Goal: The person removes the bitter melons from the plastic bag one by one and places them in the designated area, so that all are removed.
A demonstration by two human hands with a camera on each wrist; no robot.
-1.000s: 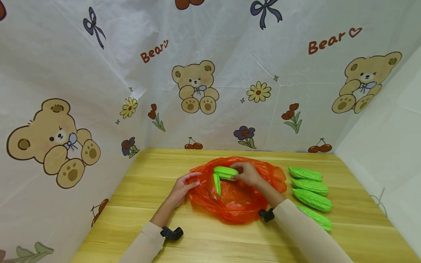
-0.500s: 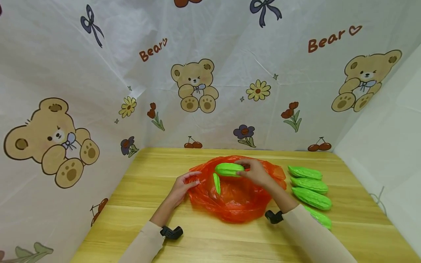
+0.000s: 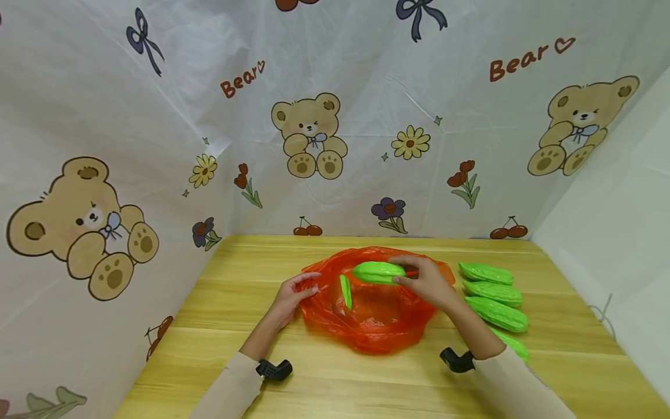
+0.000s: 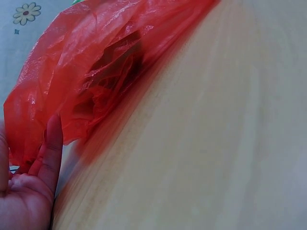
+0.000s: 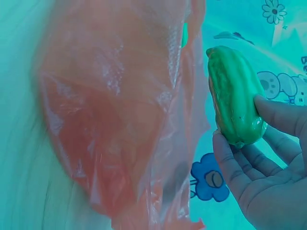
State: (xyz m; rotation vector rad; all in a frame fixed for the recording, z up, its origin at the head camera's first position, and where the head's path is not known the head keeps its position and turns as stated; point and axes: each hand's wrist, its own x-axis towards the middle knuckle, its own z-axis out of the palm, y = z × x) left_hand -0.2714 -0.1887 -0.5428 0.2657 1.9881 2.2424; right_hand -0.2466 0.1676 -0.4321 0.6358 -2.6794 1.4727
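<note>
My right hand (image 3: 426,282) holds a bright green, ridged bitter melon (image 3: 378,272) by its right end, thumb on one side and fingers on the other. The right wrist view shows this bitter melon (image 5: 235,93) at the fingertips, beside the bag. In the head view it overlaps the open mouth of a red plastic bag (image 3: 377,340). Another green piece (image 3: 346,291), mostly hidden, shows inside the bag. My left hand (image 3: 288,298) grips the bag's left edge between thumb and fingers; in the left wrist view some fingers are hidden by the red film (image 4: 53,72).
Several more bitter melons (image 3: 496,314) lie in a column to the right of the bag, the nearest partly behind the right forearm. The wooden table (image 3: 335,390) meets a bear-print cloth (image 3: 356,203) at the back and left. A thin cord (image 3: 603,317) hangs at the right wall.
My right hand has lifted the bitter melon from the green piece in the bag and moved it to the right. The left hand stays at the bag's edge.
</note>
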